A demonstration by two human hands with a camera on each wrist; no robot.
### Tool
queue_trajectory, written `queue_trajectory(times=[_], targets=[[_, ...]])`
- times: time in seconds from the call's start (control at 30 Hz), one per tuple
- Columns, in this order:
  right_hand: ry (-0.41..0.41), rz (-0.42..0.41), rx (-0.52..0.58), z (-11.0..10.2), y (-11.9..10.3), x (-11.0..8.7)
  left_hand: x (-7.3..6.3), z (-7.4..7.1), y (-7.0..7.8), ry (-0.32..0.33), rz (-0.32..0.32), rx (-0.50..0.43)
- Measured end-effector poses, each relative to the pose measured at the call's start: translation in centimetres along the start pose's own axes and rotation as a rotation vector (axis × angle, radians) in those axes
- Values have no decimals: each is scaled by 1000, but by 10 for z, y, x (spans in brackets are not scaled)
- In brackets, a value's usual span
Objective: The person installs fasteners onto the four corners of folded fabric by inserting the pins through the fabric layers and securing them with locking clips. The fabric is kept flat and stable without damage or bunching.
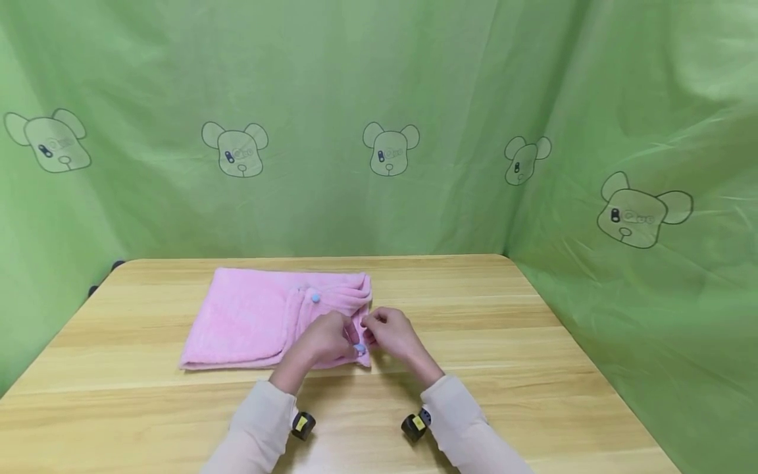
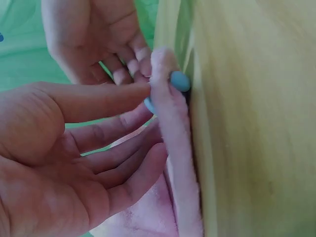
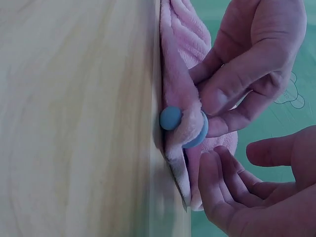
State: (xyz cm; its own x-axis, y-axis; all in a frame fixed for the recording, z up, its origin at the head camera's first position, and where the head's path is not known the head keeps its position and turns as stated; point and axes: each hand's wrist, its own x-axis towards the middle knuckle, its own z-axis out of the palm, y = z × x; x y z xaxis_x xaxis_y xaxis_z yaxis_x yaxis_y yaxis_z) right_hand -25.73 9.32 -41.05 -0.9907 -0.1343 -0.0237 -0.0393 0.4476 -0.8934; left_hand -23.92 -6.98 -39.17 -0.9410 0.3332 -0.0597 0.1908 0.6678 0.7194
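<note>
A folded pink fleece blanket lies on the wooden table, left of the middle. Two round blue fasteners show on its right part: one fastener farther back, another fastener at the near right corner. My left hand reaches over the near fastener and pinches it at the blanket's edge between thumb and forefinger. In the right wrist view, a rounded blue knob and a flatter blue cap stand on opposite sides of the fold. My right hand is beside the right edge, thumb apart, fingers loosely bent and holding nothing.
The wooden table extends around the blanket. Green curtains with bear-head drawings hang behind it and along both sides. Black wrist cameras are strapped at the light-coloured sleeves.
</note>
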Motion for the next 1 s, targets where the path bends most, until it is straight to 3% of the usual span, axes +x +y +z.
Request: queue_trajectory(times=[0.07, 0.13, 0.2, 0.33, 0.4, 0.5, 0.7, 0.9, 1.0], targets=[[-4, 2, 9, 0, 0, 0, 0, -4, -2, 0, -4, -6], [-6, 2, 15, 0, 0, 0, 0, -11, -5, 42, -11, -32], [-5, 1, 18, 0, 0, -1, 0, -20, -8, 143, -29, -67], [-10, 1, 30, 0, -1, -1, 2, -38, -16, 423, -94, -218], [-13, 4, 39, 0, -2, -2, 4, -45, -22, 501, -138, -295], [-14, 13, 56, 0, -2, -3, 5, -50, -31, 480, -210, -326], [-15, 31, 81, 0, -1, -3, 8, -47, -52, 305, -305, -345], [-23, 41, 89, 0, -1, -2, 11, -45, -65, 284, -306, -378], [-29, 38, 87, 0, -1, -1, 11, -45, -68, 275, -283, -492]])
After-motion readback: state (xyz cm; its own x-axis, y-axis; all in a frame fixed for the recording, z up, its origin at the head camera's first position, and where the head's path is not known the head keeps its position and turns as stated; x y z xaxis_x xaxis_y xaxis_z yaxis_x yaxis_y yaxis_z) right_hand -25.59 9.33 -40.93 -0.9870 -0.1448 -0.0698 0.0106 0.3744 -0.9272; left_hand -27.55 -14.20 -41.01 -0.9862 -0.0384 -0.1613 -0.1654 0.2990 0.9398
